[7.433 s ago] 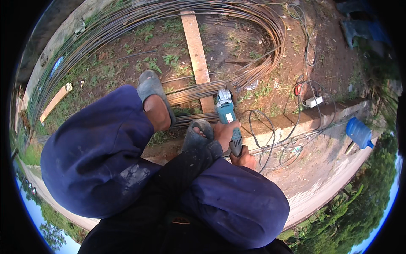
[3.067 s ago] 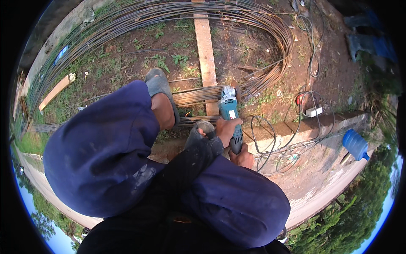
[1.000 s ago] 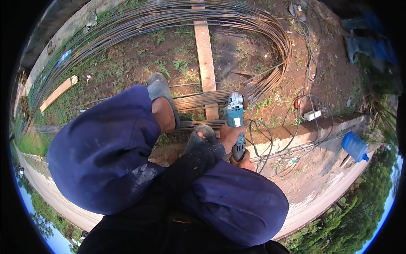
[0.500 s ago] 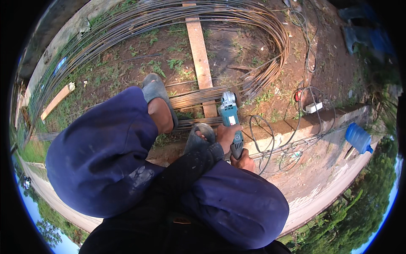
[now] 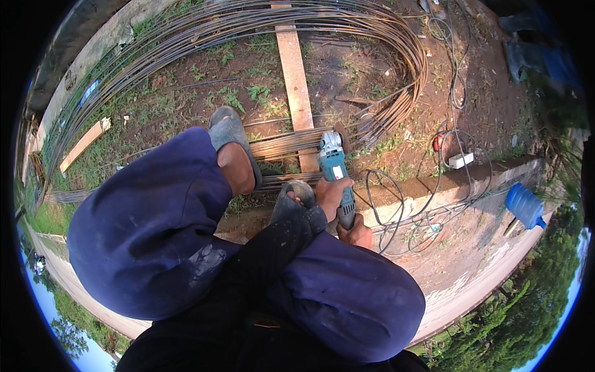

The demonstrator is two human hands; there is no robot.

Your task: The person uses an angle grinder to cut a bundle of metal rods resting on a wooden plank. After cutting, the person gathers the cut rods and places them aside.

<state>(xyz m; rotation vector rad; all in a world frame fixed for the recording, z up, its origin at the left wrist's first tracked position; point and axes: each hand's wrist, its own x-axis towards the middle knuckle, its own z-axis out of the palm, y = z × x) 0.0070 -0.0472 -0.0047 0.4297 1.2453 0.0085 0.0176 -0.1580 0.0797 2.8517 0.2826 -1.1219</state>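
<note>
A teal angle grinder (image 5: 333, 162) with a silver head lies between my hands, pointing away from me. My left hand (image 5: 331, 196), coming from a black sleeve, wraps round its middle. Behind it, my right hand (image 5: 356, 235) grips the rear end, its forearm hidden by my right knee. The grinder's thin disc (image 5: 343, 137) is at the right end of a bundle of steel rods (image 5: 279, 147). Whether the disc touches the rods I cannot tell. My left foot, in a grey clog (image 5: 238, 133), rests at the bundle; my right foot's clog (image 5: 291, 203) is beside my left hand.
A wooden plank (image 5: 291, 80) lies under the rods. Long bent rebar (image 5: 409, 68) curves across the far ground. Loose black cable (image 5: 396, 204) and a white socket block (image 5: 460, 160) lie to the right, near a concrete ledge. A blue water jug (image 5: 525, 204) lies at far right.
The grinder's head has shifted slightly left and away from me, and more of its disc shows. Both hands keep their hold.
</note>
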